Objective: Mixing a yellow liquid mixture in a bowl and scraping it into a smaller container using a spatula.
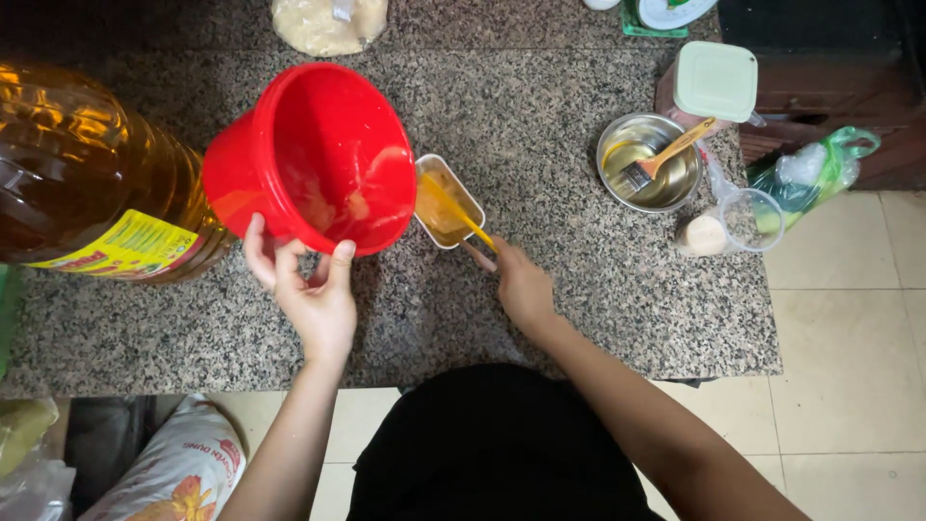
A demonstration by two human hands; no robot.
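1. Amber cooking oil fills a large clear plastic bottle (87,169) lying at the far left of the speckled granite counter (579,289); its yellow and green label faces the camera; its right end sits just behind the red bucket.
2. Below the counter edge, at bottom left, a printed white sack (178,473) leans on the floor.
3. Left hand (309,289): fingers and thumb are clamped on the lower rim of a red plastic bucket (318,159); the bucket is tilted so its mouth faces the camera and leans to the right; pale batter streaks its inner wall; its rim hangs over the left end of the small tin.
4. At the top edge, behind the bucket, lies a clear bag of pale dough or flour (328,24); which one I cannot tell.
5. A small rectangular metal tin (446,203) rests on the counter just right of the bucket; yellowish batter lies inside it.
6. Right hand (521,285): closed around the handle of a yellow spatula (461,214); the blade reaches up and left into the tin.
7. Further right, well apart from the hands, a round steel bowl (648,162) holds oil and a wooden-handled brush (666,154).
8. Beside the bowl stand a pale green lidded container (716,82) and a clear plastic cup (743,222) lying on its side; a green plastic bag (820,169) sits at the counter's right edge.
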